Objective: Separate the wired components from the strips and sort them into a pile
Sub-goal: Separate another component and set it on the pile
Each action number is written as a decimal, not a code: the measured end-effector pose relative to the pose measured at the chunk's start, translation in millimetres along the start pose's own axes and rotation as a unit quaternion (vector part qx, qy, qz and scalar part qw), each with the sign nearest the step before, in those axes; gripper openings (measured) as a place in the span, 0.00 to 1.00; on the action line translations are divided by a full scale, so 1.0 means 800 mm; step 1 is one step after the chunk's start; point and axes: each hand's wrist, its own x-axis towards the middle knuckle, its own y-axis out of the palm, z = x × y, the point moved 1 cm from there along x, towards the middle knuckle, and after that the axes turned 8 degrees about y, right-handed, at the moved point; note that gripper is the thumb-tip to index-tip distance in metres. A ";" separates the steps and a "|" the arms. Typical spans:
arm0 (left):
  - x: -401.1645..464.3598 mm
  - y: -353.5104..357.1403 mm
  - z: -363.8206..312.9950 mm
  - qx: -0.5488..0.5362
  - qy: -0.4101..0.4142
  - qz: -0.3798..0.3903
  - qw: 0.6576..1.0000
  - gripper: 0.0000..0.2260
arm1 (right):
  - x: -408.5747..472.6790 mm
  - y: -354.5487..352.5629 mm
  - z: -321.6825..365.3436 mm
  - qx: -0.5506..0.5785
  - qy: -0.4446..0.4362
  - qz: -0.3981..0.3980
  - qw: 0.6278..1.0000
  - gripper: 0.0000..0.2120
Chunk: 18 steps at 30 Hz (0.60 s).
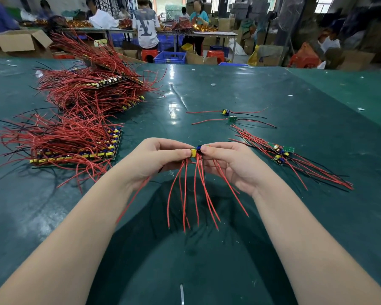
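Head view. Both hands raised just above the green desk [262,95], meeting at a short strip of wired components [196,151]. Left hand [154,160] pinching the strip's yellow-capped end between thumb and curled fingers; right hand [231,164] pinching the other end, fingertips almost touching those of the left. Red wires [198,194] hanging down from the strip toward the near desk edge, with at least one black wire among them.

Right of the strip, lying on the desk: a small pile of separated components [279,154] with green boards, red and black leads fanned away to the right. Beyond that pile, farther from the strip, two single components [229,115] lying apart, wires spread flat.

Left of the strip: a stack of unseparated strips [79,150], red leads bristling leftward. Behind it, a taller heap of strips [92,84]. Past the desk's far edge, a blue crate [169,57], cardboard boxes, people at a long bench.
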 end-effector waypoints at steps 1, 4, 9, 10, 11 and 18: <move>0.000 0.000 0.000 -0.010 -0.004 0.000 1.000 0.07 | 0.000 0.000 0.000 0.004 0.004 0.003 1.000 0.03; 0.000 0.002 -0.002 -0.039 -0.014 0.003 0.999 0.11 | 0.003 0.000 0.000 0.020 0.015 0.015 1.000 0.04; -0.002 0.004 -0.008 -0.096 -0.018 0.012 0.995 0.12 | 0.002 0.003 0.003 0.075 0.026 0.044 0.996 0.07; -0.001 0.004 -0.009 -0.096 -0.014 0.001 0.995 0.10 | 0.002 0.002 0.003 0.079 0.027 0.039 0.996 0.06; 0.000 0.002 -0.010 -0.096 -0.008 -0.021 0.995 0.08 | 0.003 0.001 0.003 0.086 0.031 0.029 0.995 0.06; 0.008 -0.047 0.003 0.435 0.007 -0.196 0.879 0.04 | 0.005 -0.009 0.001 0.018 0.034 -0.055 0.998 0.08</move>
